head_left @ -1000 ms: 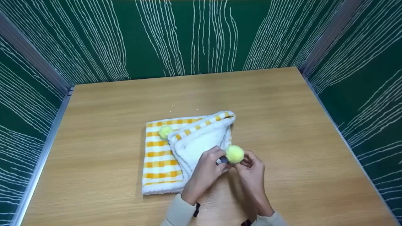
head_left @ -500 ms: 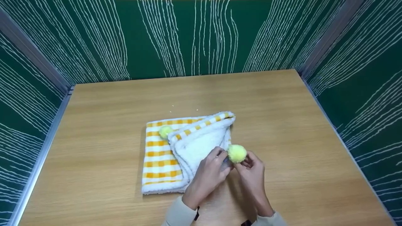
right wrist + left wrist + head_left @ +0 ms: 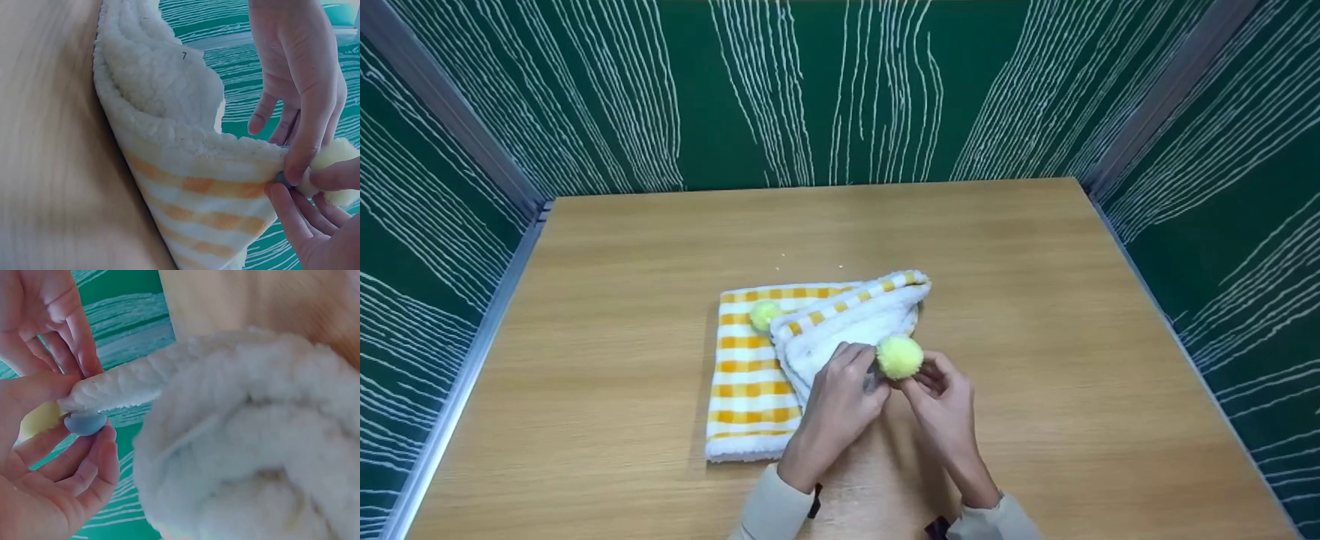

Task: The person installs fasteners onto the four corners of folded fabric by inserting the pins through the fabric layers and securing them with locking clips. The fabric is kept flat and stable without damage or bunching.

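A fleece blanket [image 3: 750, 379], white with yellow checks on one face and plain white pile on the other, lies folded on the table. Its near right corner, carrying a yellow pompom [image 3: 900, 357], is lifted between both hands. My left hand [image 3: 840, 390] pinches that corner on the pompom's left side. From the right, my right hand [image 3: 945, 401] pinches just below and behind the pompom. A small rounded blue-grey piece [image 3: 84, 423] sits at the corner between the fingers; its kind is unclear. Another yellow pompom [image 3: 765, 316] rests on the checked face.
The wooden table [image 3: 622, 322] runs out around the blanket on all sides. Green walls [image 3: 877, 90] with white lines stand at the back and both sides, with grey metal posts [image 3: 1170, 82] at the corners. Tiny white specks lie behind the blanket.
Both hands have shifted left with the held pompom, over the blanket's folded white part. The far pompom and the checked part stay in place. The head view has shifted a little.
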A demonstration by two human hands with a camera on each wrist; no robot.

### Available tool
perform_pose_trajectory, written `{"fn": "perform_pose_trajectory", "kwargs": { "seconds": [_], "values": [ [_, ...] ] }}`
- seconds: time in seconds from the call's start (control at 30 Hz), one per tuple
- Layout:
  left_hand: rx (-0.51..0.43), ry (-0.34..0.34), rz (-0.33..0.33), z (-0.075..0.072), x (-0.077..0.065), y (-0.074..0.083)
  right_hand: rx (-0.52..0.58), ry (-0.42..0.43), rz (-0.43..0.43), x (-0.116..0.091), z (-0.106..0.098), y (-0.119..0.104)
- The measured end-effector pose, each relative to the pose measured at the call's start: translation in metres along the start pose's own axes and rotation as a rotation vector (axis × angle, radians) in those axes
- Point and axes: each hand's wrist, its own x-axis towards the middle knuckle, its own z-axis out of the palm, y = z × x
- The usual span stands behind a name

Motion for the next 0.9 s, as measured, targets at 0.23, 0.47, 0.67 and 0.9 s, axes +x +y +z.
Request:
{"fn": "perform_pose_trajectory", "kwargs": {
  "seconds": [0.23, 0.47, 0.67, 0.9],
  "values": [
    [-0.044, 0.035, -0.084, -0.010, 0.000, -0.013, 0.007, -0.100, -0.043, 0.007, 0.011, 0.002],
    [-0.069, 0.052, -0.186, -0.016, 0.001, -0.026, -0.032, -0.184, -0.049, 0.013, 0.026, -0.002],
    [-0.103, 0.074, -0.241, -0.018, -0.002, -0.038, -0.118, -0.272, -0.099, 0.013, 0.038, -0.022],
    [-0.039, 0.105, -0.357, -0.021, -0.006, -0.049, -0.194, -0.374, -0.155, 0.020, 0.048, -0.005]
  ]
}}
